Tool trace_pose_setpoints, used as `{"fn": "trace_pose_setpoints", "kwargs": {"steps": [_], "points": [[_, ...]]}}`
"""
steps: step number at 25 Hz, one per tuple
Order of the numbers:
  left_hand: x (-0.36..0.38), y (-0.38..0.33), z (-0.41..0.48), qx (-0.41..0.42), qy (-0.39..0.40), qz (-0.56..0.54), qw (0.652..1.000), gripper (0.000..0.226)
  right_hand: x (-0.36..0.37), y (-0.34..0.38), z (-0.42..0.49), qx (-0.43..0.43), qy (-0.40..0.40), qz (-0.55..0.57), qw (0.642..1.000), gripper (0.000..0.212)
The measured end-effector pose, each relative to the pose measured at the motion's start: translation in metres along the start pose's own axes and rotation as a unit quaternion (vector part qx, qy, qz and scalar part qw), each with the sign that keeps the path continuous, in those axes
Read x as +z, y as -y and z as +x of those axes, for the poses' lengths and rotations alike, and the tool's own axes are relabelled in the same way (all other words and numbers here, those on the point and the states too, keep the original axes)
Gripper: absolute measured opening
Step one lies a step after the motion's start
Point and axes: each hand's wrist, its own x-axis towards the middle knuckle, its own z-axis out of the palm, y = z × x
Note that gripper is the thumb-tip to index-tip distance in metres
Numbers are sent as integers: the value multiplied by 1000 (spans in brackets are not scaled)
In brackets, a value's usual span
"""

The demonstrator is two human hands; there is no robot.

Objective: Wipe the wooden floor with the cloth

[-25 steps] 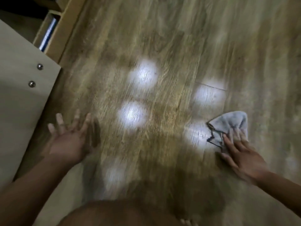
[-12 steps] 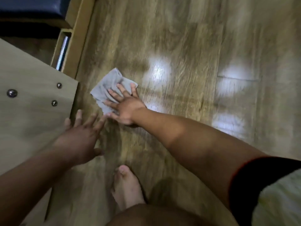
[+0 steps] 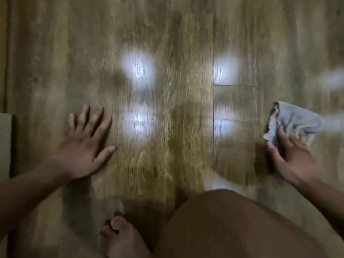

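The wooden floor [image 3: 182,43] fills the view, brown planks with several bright light reflections. A crumpled grey cloth [image 3: 294,121] lies on the floor at the far right. My right hand [image 3: 290,155] presses down on the cloth's near edge, fingers curled over it. My left hand [image 3: 83,144] rests flat on the floor at the left with fingers spread and nothing in it. The right side of the picture is blurred by motion.
A pale cabinet corner [image 3: 4,144] juts in at the left edge. My bare foot [image 3: 122,237] and bent knee [image 3: 232,224] take up the bottom middle. A wooden strip [image 3: 2,53] runs along the upper left edge.
My right hand has swept the cloth from the left side, near the cabinet, across to the far right. My left hand stays flat on the floor.
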Motion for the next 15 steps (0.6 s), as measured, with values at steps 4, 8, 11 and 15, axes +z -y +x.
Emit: {"fn": "trace_pose_setpoints", "kwargs": {"steps": [4,8,11,15], "points": [[30,2,7,6,-112,-13,994,85,-19,84,37,-253,86,-129,955,91],[26,3,4,4,-113,-39,993,82,-39,115,65,-347,144,-243,894,85],[26,2,7,13,-121,-61,991,80,-56,122,62,-318,209,-248,891,84],[55,13,11,23,-123,-108,986,78,-60,156,52,-303,228,-239,894,84]]}}
